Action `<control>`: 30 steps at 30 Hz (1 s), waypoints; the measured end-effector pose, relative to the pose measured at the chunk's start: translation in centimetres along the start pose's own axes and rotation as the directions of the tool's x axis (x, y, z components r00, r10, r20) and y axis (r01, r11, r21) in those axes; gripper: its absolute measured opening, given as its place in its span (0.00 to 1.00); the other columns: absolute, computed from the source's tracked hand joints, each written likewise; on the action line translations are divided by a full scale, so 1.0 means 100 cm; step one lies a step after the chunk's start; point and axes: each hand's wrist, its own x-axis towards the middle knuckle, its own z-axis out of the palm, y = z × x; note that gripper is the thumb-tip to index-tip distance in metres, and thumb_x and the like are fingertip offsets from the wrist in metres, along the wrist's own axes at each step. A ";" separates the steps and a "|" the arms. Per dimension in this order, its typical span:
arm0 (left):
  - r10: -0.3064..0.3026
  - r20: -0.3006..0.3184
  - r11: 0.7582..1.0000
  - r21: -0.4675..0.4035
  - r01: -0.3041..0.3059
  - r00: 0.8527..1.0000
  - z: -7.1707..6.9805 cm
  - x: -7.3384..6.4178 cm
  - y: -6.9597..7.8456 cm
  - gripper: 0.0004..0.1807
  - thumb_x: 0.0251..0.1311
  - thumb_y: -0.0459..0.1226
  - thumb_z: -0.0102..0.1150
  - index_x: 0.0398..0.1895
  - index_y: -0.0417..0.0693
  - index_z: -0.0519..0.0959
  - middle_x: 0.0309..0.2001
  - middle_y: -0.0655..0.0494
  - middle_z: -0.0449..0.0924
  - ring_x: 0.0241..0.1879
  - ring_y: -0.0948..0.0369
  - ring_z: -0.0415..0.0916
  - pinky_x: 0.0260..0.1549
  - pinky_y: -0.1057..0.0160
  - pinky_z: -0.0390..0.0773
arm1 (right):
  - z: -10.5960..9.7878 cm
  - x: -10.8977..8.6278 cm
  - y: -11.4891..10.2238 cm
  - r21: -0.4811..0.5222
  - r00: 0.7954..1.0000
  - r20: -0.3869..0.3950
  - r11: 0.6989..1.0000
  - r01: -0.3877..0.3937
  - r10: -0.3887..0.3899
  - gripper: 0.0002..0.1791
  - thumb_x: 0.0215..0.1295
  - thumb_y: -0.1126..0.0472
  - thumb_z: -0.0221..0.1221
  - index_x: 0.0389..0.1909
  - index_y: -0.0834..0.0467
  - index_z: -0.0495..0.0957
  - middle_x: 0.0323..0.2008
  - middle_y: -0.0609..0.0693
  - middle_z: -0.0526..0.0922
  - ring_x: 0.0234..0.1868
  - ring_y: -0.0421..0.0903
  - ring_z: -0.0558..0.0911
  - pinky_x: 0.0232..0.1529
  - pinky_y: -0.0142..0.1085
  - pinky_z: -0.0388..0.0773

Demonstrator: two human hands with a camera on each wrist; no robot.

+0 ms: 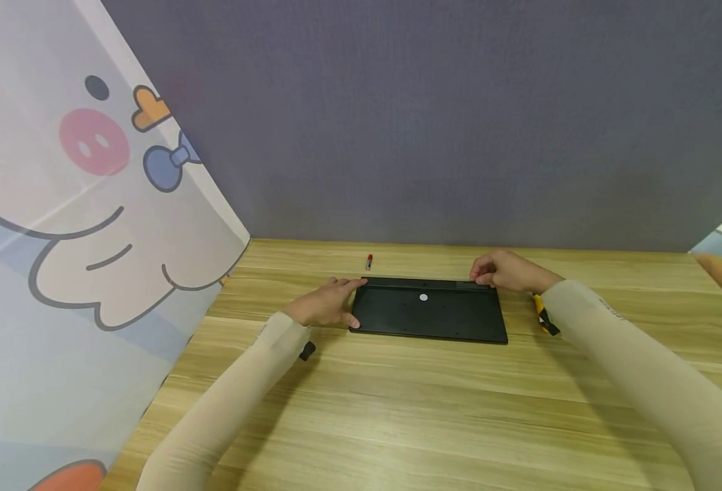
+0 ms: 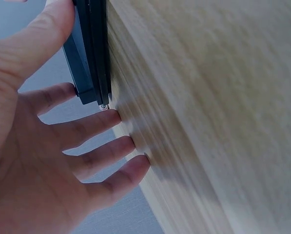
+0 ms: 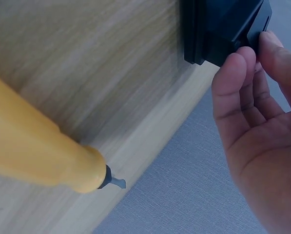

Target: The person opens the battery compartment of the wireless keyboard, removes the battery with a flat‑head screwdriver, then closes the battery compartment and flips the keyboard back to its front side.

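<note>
A black keyboard [image 1: 431, 315] lies upside down on the table, with a round white sticker on its underside. My left hand [image 1: 330, 303] is at its left end, its thumb and index finger touching the edge. In the left wrist view the fingers [image 2: 94, 129] of that hand are spread and nearly straight. At the far right corner of the keyboard, my right hand [image 1: 497, 270] pinches a small black battery cover [image 3: 259, 27] between thumb and fingertips. That cover stands tilted up from the keyboard in the right wrist view. What lies beneath it is hidden.
A small red and silver battery [image 1: 369, 262] lies behind the keyboard. To the right, partly under the right sleeve, is a yellow and black screwdriver [image 3: 48, 141]. A small black object [image 1: 307, 351] sits beside the left sleeve. A grey panel [image 1: 422, 136] rises along the table's back edge.
</note>
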 end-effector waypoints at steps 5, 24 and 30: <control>0.002 -0.004 1.000 0.000 -0.002 1.000 0.001 0.000 -0.001 0.56 0.45 0.56 0.67 0.76 0.61 0.47 0.71 0.47 0.51 0.69 0.41 0.43 0.58 0.42 0.61 | 0.000 0.000 0.000 -0.026 1.000 -0.006 1.000 0.018 -0.018 0.06 0.65 0.69 0.58 0.34 0.57 0.81 0.30 0.50 0.80 0.23 0.44 0.71 0.24 0.36 0.69; 0.030 -0.016 0.999 0.029 -0.030 0.999 0.002 0.000 -0.002 0.55 0.47 0.56 0.67 0.76 0.60 0.47 0.71 0.46 0.52 0.69 0.42 0.46 0.57 0.43 0.63 | 0.002 -0.002 -0.003 -0.107 0.996 -0.078 0.994 0.038 -0.047 0.04 0.60 0.68 0.63 0.31 0.57 0.85 0.32 0.47 0.83 0.31 0.43 0.77 0.33 0.40 0.74; 0.027 -0.011 0.999 0.023 -0.027 1.000 0.002 0.000 -0.003 0.54 0.47 0.56 0.66 0.76 0.60 0.46 0.71 0.47 0.51 0.69 0.42 0.45 0.57 0.43 0.62 | 0.003 -0.001 -0.008 -0.140 0.996 -0.089 0.990 0.014 -0.027 0.03 0.59 0.68 0.64 0.29 0.58 0.85 0.31 0.46 0.83 0.29 0.43 0.77 0.31 0.41 0.74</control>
